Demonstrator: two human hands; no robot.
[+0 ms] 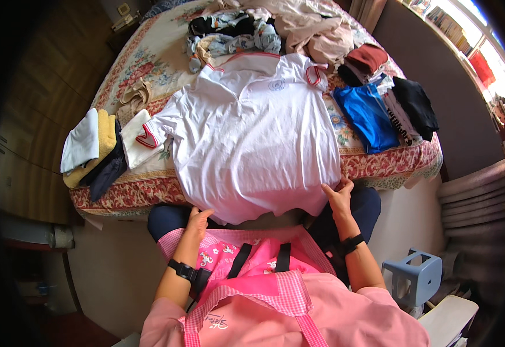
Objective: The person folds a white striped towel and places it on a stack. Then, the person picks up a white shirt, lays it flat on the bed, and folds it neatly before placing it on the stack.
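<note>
A white short-sleeved polo shirt (pixel 252 134) with red-trimmed collar and cuffs lies spread on the bed, its collar away from me and its hem hanging over the near edge. My left hand (pixel 199 220) grips the hem at its left corner. At the right corner, my right hand (pixel 340 196) pinches the hem between thumb and fingers. The shirt's left sleeve touches a folded white cloth (pixel 137 145).
Folded clothes (pixel 105 139) are stacked at the bed's left edge. Blue folded fabric (pixel 367 117) and dark garments (pixel 415 104) lie at the right. Rumpled clothes (pixel 235 39) lie beyond the collar. A blue-grey plastic stool (pixel 426 273) stands on the floor at right.
</note>
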